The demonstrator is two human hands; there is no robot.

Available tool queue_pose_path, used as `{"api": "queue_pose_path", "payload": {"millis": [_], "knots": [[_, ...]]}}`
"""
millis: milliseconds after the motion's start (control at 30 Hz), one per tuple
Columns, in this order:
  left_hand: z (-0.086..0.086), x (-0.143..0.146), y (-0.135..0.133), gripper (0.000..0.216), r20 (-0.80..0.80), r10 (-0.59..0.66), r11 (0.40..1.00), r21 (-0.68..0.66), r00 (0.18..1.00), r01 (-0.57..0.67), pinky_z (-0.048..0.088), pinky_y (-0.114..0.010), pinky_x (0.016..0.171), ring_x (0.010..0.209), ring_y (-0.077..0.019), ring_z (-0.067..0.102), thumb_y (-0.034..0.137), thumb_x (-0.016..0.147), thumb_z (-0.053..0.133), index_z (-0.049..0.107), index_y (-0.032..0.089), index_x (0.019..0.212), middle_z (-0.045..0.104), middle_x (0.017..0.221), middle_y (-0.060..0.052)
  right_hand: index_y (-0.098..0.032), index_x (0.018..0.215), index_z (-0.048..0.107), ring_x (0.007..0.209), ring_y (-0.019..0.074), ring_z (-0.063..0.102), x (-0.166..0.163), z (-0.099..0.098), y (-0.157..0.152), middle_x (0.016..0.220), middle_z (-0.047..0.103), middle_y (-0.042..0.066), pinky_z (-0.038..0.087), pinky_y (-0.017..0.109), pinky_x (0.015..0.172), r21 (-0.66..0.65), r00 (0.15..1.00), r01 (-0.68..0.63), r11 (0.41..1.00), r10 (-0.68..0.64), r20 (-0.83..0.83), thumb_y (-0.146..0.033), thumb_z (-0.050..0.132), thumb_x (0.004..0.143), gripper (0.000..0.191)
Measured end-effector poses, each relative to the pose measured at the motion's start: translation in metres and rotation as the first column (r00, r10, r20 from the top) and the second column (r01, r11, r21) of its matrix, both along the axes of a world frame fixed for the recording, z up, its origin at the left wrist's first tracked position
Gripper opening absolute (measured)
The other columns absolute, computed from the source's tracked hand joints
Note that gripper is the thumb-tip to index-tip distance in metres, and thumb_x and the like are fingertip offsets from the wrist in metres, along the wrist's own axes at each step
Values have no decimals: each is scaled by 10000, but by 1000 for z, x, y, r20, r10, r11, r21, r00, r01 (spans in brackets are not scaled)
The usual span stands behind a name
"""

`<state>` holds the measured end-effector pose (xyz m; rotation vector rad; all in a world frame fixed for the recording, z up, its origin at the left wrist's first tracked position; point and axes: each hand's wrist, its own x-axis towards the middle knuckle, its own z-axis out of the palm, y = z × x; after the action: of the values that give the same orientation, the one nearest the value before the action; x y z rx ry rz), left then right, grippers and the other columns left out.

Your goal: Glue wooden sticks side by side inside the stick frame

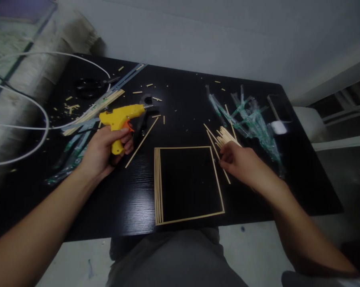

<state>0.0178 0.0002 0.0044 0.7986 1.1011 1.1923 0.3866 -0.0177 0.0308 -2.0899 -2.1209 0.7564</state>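
Note:
My left hand [108,149] is wrapped around the handle of a yellow hot glue gun [129,111] with an orange trigger; its nozzle points right. In front of me on the black table lies a square frame of thin wooden sticks [186,217], with several sticks side by side along its left edge. My right hand [235,159] is to the right of the frame, fingers pinched at a thin wooden stick [226,175]. Partly hidden behind that hand is a loose bundle of wooden sticks [224,134]. A single stick [141,142] lies between the glue gun and the frame.
Crumpled clear-and-green plastic wrappers [254,115] and a phone [278,107] with a white case [278,127] lie at the right. Black scissors [90,85], more sticks [99,108], wrappers and offcuts are at the left. A white cable [45,113] loops over the left side.

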Motion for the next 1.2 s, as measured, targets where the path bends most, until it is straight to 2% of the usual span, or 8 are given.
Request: {"api": "queue_pose_path", "payload": {"millis": [233,367,467,600,733,867,1067,1200], "knots": [[-2,-1,0,181,12,-1,1000,18,1000,1,395,-220,458,518,-108,479,243,774,821,654,182,808,483,601,34,-245,967,665,719,235,751,7,5,0,764,765,-2,536,329,664,89,1000,11,996,-11,-1,-163,752,798,207],[-3,0,0,198,31,-6,999,34,999,5,406,-217,456,511,-104,481,242,779,823,637,177,801,484,603,38,-264,906,690,651,207,701,3,24,-5,833,763,18,556,341,623,264,968,36,964,32,-248,-256,698,899,13],[-2,2,0,218,41,-6,999,44,999,4,413,-207,450,508,-95,472,235,767,834,627,171,792,472,605,49,-298,1062,766,722,210,733,-13,30,-11,1005,782,38,612,361,656,356,896,51,933,115,-430,-337,694,1025,89],[0,3,0,246,51,0,998,58,999,-3,411,-198,445,507,-87,462,235,753,845,608,172,777,472,609,56,-348,1110,840,956,227,777,-41,12,-16,1129,793,39,639,359,815,515,845,-267,815,455,-281,-204,655,1063,240],[-1,1,1,270,49,-3,998,65,999,-1,413,-195,448,508,-84,475,230,775,837,580,172,720,480,616,47,-333,1226,824,996,223,781,-65,-21,-18,1170,803,55,652,347,821,443,697,-499,745,649,-306,-162,565,1101,334],[-2,0,1,276,58,-5,997,76,998,1,428,-202,460,516,-87,489,225,793,825,572,175,695,480,624,40,-272,1235,821,1012,238,771,-80,-40,-20,1150,803,89,660,383,858,426,626,-597,679,727,-282,-163,545,1132,314],[-2,2,1,259,63,5,998,58,998,-8,410,-203,449,509,-88,489,213,788,827,586,169,704,482,614,41,-195,1201,820,923,215,725,-88,-47,-21,1071,798,103,634,371,811,517,566,-661,544,814,-132,-98,537,1121,309],[-3,2,1,252,56,10,999,44,998,-12,395,-206,445,497,-85,486,210,781,828,589,170,714,482,606,47,-149,1227,809,918,233,707,-91,-49,-22,1062,781,126,620,406,827,533,538,-661,529,829,-156,-63,584,1075,286]]}}
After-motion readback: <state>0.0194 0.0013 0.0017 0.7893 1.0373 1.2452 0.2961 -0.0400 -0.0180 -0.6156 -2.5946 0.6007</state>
